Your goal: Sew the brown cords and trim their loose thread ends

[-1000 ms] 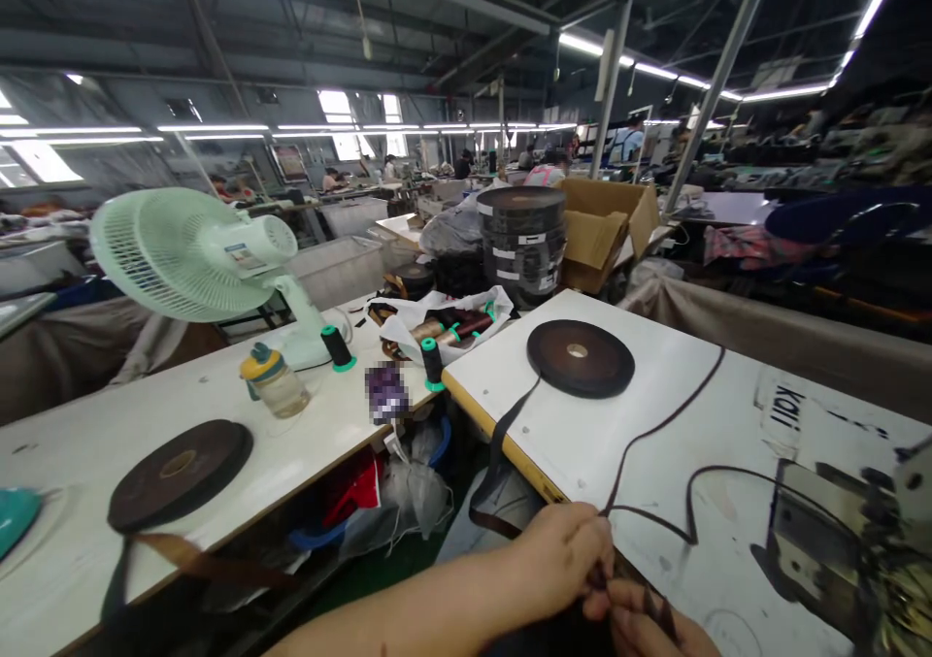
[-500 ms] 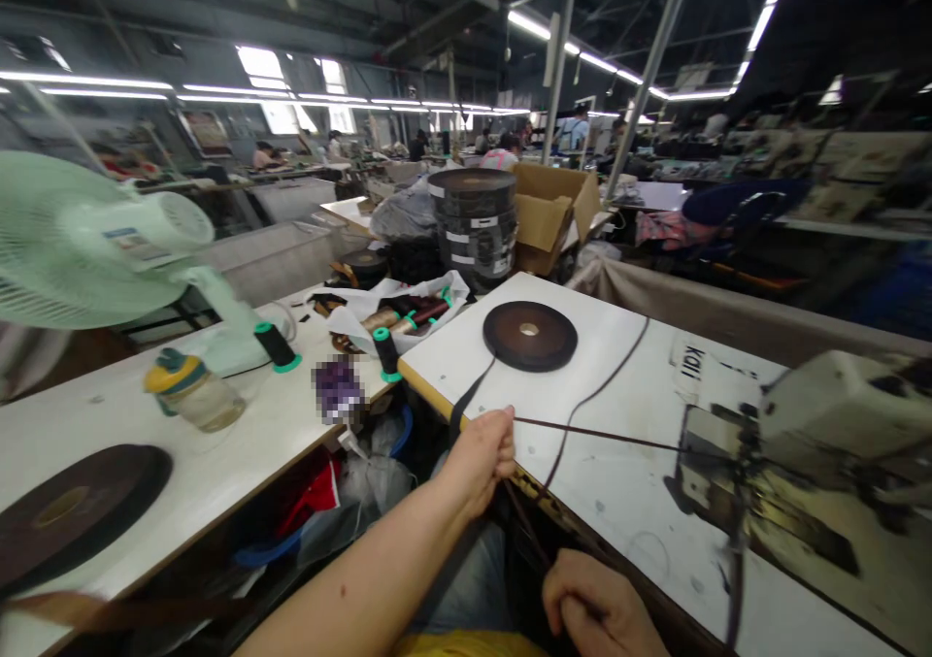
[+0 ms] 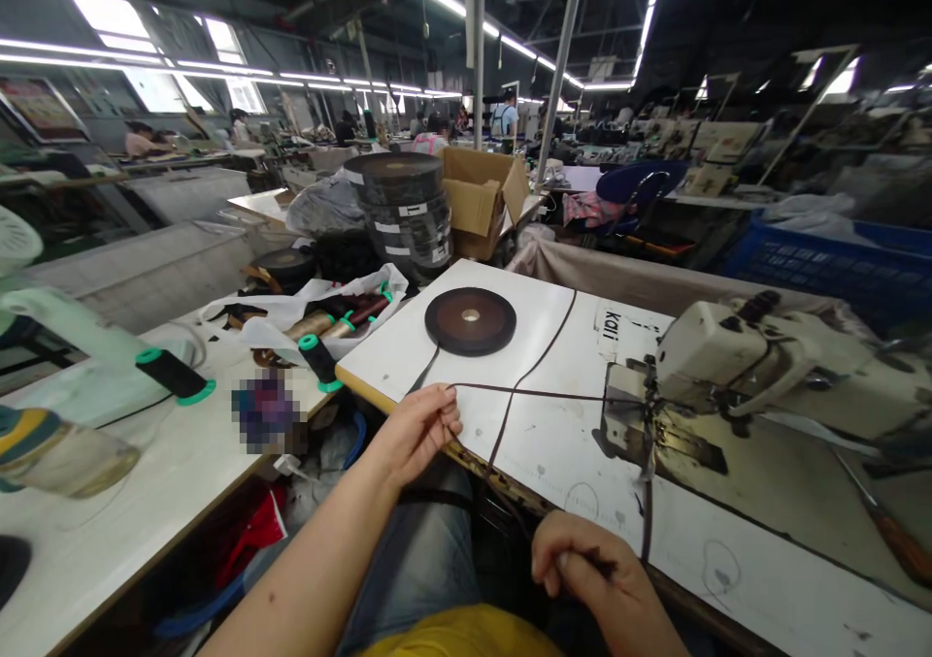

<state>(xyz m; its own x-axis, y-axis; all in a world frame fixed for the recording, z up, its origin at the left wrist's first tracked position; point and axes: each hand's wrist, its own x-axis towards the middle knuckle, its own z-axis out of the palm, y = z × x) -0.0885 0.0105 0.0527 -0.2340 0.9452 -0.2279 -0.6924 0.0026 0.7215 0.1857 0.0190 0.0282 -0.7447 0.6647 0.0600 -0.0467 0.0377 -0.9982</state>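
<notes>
My left hand (image 3: 422,436) is closed in a pinch at the front edge of the white sewing table (image 3: 553,443). From its fingertips a thin dark brown strip (image 3: 543,392) runs taut to the needle area of the sewing machine (image 3: 717,356). Another length of dark strip (image 3: 548,346) crosses under it and drops over the table edge. My right hand (image 3: 593,570), lower and to the right, is curled; a dark strip leads down to its fingers, which partly hide it. A flat brown roll of tape (image 3: 489,332) lies on the table, its loose end passing behind my left hand.
On the left table (image 3: 182,463) stand black thread cones (image 3: 318,358), a yellow-lidded bottle (image 3: 69,451) and a pale green fan (image 3: 69,322). Stacked rolls (image 3: 408,215) and a cardboard box (image 3: 477,191) are behind. A screwdriver-like tool (image 3: 899,531) lies at right.
The view has turned right, so everything shifts left and more of the sewing machine shows. My left hand still pinches the strip; my right hand stays curled low beside the table edge.
</notes>
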